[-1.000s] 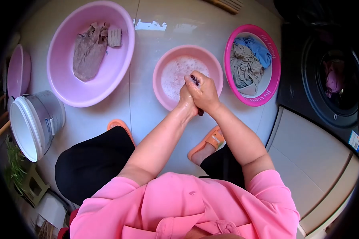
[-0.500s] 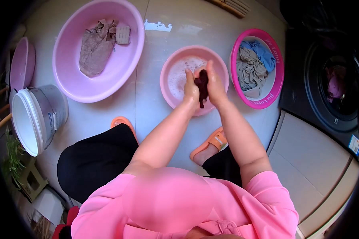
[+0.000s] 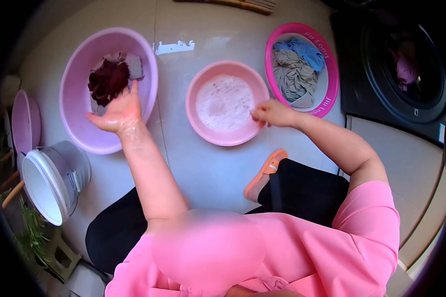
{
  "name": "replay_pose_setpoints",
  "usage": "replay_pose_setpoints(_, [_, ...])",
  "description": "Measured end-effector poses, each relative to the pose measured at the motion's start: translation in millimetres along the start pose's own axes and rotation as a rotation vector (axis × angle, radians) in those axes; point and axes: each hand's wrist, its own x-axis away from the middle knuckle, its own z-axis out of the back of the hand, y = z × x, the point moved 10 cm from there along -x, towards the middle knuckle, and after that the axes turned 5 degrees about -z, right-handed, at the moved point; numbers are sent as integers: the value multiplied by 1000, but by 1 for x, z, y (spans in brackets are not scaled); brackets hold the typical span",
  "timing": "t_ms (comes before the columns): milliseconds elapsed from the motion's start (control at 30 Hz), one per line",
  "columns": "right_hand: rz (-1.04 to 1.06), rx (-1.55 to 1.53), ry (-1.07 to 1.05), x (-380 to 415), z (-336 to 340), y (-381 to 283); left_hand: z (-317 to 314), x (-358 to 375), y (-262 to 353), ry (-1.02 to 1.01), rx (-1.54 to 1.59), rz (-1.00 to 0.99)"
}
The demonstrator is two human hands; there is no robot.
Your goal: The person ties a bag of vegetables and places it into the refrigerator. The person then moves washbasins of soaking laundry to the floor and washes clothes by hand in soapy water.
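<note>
Wet and spread-fingered, my left hand (image 3: 119,111) is palm up over the large lilac basin (image 3: 72,114). A dark red cloth (image 3: 108,81) lies just beyond its fingers, on top of a greyish-brown cloth that is mostly covered. Beside these, a small pale block-like item (image 3: 135,68) rests in the same basin. My right hand (image 3: 275,113) has its fingers curled over the right rim of the smaller pink basin (image 3: 198,129), which holds foamy, soapy water (image 3: 225,101).
Right of the foamy basin stands a hot-pink-rimmed basin (image 3: 271,64) with grey-beige (image 3: 294,74) and blue clothes (image 3: 304,52). A dark front-loading washer (image 3: 376,79) is at the right. At left are a white bucket (image 3: 44,190), another lilac basin (image 3: 27,121) and a plant (image 3: 32,227).
The dark red cloth went from between both hands over the foamy basin into the large lilac basin. My left hand moved left and opened; my right hand moved to the pink basin's right rim.
</note>
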Motion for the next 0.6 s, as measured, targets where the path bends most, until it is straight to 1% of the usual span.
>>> replay_pose_setpoints(33, [-3, -8, 15, 6, 0, 10, -9, 4, -9, -11, 2, 13])
replay_pose_setpoints(100, [-267, 6, -151, 17, -23, 53, 8, 23, -40, 320, 52, 138])
replay_pose_setpoints(133, [-265, -9, -142, 20, -26, 58, 9, 26, -51, 309, 43, 149])
replay_pose_setpoints(200, [-318, -181, 17, 20, -19, 75, -12, 28, -91, -164, -303, 267])
replay_pose_setpoints(233, [-306, -354, 62, 14, -21, 81, -9, 33, -102, -179, -313, 277])
replay_pose_setpoints(267, [-300, -372, 67, 10, -22, 86, -9, 37, -108, -294, -662, 234])
replay_pose_setpoints(300, [-222, -534, 91, 8, -19, 75, -7, 39, -117, -408, -1008, 180])
replay_pose_setpoints(333, [-146, -695, 108, 7, -18, 68, 4, 38, -127, -418, -1019, 184])
replay_pose_setpoints(400, [-138, -699, 82, -7, -19, 72, 33, 32, -134, -486, -1594, 27])
replay_pose_setpoints(433, [-128, -686, 65, -14, -18, 71, 44, 31, -136, -490, -1607, 27])
replay_pose_setpoints(500, [-144, -690, 43, -16, -19, 72, 76, 32, -145, -538, -1946, 146])
replay_pose_setpoints(533, [-160, -685, 31, -17, -17, 73, 84, 29, -145, -547, -1951, 142])
replay_pose_setpoints(567, [-157, -614, 59, -23, -15, 77, 95, 26, -143, -545, -2007, 153])
replay_pose_setpoints(600, [-155, -626, 66, -26, -11, 79, 101, 26, -141, -546, -2062, 165])
